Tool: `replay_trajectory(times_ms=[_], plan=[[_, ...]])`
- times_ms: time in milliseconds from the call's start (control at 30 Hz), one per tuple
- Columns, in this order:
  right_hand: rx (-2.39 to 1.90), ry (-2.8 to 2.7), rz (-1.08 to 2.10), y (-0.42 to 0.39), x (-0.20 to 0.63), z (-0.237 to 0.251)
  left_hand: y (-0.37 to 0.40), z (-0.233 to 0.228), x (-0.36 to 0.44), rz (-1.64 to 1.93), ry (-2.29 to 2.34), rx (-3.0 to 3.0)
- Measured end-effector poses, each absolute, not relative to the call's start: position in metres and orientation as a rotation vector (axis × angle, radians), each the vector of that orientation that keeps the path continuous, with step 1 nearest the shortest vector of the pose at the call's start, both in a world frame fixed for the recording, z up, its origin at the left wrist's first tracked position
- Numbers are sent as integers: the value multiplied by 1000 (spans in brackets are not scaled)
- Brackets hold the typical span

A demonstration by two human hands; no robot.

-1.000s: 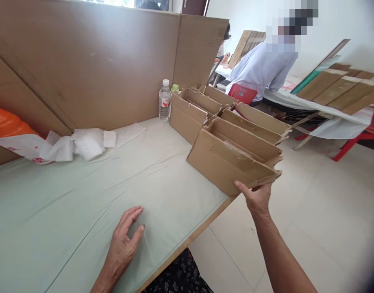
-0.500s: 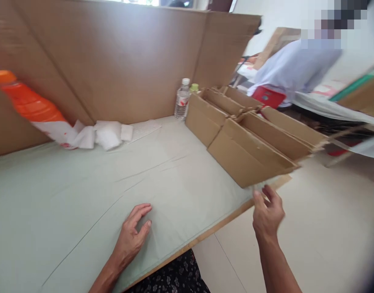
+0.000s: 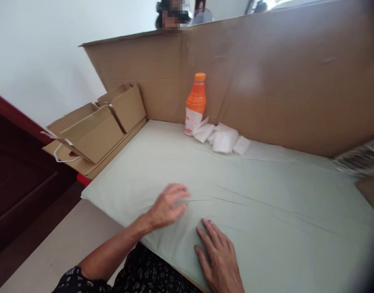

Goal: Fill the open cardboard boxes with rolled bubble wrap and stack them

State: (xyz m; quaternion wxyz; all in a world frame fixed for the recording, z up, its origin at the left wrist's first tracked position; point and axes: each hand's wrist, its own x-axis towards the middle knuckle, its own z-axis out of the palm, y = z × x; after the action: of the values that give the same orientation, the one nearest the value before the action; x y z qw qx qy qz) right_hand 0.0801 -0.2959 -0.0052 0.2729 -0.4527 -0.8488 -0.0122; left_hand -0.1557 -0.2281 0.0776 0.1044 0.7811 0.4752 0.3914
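Over the pale green cloth (image 3: 266, 228) that covers the table, my left hand (image 3: 167, 207) is held with fingers apart and slightly blurred, holding nothing. My right hand (image 3: 219, 256) lies palm down on the cloth near the front edge, its fingers spread. Beyond both hands stands an orange bottle (image 3: 195, 103) with an orange cap, upright against the cardboard wall. White folded tissues (image 3: 226, 138) lie in a loose row just right of its base.
Divided cardboard boxes (image 3: 95, 134) stand at the table's left edge, with a white looped strip below. A tall cardboard panel (image 3: 284, 81) closes off the back. A clear bottle (image 3: 360, 158), blurred, is at the far right. Behind the panel a person (image 3: 173, 16) shows.
The view has swung left, bringing the left boxes into sight. My right hand has come from the right table edge to the cloth beside my left hand.
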Motion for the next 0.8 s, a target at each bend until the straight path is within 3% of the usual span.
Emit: replay_trajectory(times_ms=[200, 333, 567, 800], plan=[[-1006, -2283, -122, -282, 55, -14, -183, 156, -342, 1597, 2364, 2097], [-978, -2284, -120, -276, 61, -17, -160, 185, -413, 1325, 2791, 1931], [-990, -2271, -93, -278, 56, -9, -143, 190, -448, 1262, 2857, 1683], [-1028, -2215, -25, -283, 56, -10, -170, 187, -406, 1266, 2648, 1993]])
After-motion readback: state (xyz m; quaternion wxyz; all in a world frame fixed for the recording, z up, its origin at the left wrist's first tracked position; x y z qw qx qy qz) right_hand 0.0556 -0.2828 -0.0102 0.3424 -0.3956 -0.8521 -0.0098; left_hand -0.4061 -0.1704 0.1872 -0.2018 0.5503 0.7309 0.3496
